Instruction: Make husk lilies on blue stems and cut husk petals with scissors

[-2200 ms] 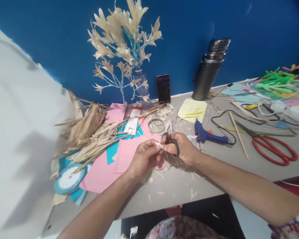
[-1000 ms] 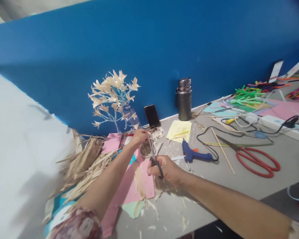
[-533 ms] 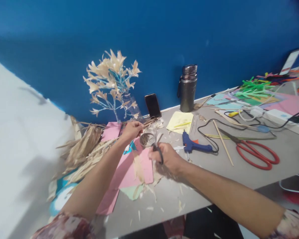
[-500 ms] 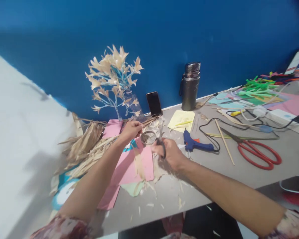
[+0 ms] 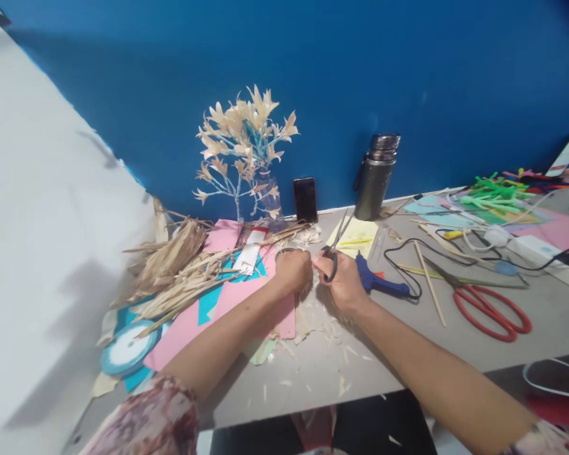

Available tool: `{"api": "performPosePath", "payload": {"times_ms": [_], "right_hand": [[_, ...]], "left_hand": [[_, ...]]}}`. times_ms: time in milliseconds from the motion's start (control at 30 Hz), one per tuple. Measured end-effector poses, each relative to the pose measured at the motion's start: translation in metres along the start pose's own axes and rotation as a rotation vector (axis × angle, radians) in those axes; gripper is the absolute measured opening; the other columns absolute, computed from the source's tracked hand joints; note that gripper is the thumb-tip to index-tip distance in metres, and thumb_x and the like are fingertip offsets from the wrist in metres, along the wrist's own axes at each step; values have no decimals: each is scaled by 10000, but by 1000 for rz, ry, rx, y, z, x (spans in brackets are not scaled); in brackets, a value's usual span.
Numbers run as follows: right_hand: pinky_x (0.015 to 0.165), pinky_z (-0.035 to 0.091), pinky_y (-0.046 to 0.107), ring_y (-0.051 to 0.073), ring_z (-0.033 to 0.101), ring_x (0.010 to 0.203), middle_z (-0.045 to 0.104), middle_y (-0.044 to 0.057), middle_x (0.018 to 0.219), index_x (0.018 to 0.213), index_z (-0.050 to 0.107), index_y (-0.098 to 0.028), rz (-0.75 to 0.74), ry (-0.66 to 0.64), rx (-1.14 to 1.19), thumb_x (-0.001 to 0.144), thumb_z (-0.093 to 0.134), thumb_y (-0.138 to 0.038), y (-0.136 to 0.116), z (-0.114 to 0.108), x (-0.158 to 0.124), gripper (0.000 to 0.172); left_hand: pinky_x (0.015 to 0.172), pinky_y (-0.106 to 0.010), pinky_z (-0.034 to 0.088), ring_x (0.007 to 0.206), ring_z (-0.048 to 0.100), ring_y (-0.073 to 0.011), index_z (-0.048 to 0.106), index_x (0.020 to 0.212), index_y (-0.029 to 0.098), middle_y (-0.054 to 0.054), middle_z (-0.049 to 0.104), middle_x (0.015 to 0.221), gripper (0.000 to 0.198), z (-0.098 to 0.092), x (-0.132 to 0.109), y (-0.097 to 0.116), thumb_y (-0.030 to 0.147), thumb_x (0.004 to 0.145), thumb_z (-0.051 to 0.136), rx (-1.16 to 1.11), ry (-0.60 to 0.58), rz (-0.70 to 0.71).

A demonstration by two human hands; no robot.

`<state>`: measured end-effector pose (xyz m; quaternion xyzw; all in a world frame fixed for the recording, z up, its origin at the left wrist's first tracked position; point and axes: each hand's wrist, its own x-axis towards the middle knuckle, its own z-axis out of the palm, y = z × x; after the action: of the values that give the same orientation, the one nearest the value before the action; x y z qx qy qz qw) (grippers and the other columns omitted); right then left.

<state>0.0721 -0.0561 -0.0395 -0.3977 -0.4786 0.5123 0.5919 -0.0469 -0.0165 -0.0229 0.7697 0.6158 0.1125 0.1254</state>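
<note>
Black-handled scissors are looped on the fingers of my right hand, blades pointing up and away. Close beside it on the left, my left hand is closed, its fingertips near those of my right hand; anything between them is too small to make out. Under my left forearm lie pink paper sheets. A tape ring behind my left hand is mostly hidden. Pale husk scraps are scattered on the grey table below my hands.
Dried husks and a blue-rimmed spool are at left. Husk flowers, a phone and a flask stand behind. Rightward are a blue glue gun, cable, red-handled scissors, sticks and green pipe cleaners.
My left hand has moved right and nearer, beside my right hand. The scissors' blades now show clearly, pointing up. The view has shifted, showing more of the table's left side.
</note>
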Motion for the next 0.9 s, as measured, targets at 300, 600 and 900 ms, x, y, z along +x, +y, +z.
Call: {"api": "performPosePath", "payload": {"times_ms": [300,600,900], "right_hand": [[478,306,210,107,408,528,488,-58,587,808,616,-166,100,1,90,648,787,-352,-2,0,2,299],[559,410,233,144,523,605,563,-29,632,741,603,-159,21,-143,-146,664,764,-356,1,7,-11,266],[553,399,251,158,518,588,612,6,648,717,625,-168,-117,-29,-389,743,711,-379,0,-1,-6,230]], "left_hand": [[440,-219,339,421,464,-98,443,636,205,8,569,559,176,-39,-49,-20,302,740,547,-905,-175,-136],[419,-201,281,403,408,-74,559,587,167,45,484,470,122,-3,-86,-12,245,675,593,-1205,-126,-239],[328,-189,217,289,358,-65,533,469,175,39,431,350,318,-2,-86,-23,289,763,577,-1083,-130,-324]]}}
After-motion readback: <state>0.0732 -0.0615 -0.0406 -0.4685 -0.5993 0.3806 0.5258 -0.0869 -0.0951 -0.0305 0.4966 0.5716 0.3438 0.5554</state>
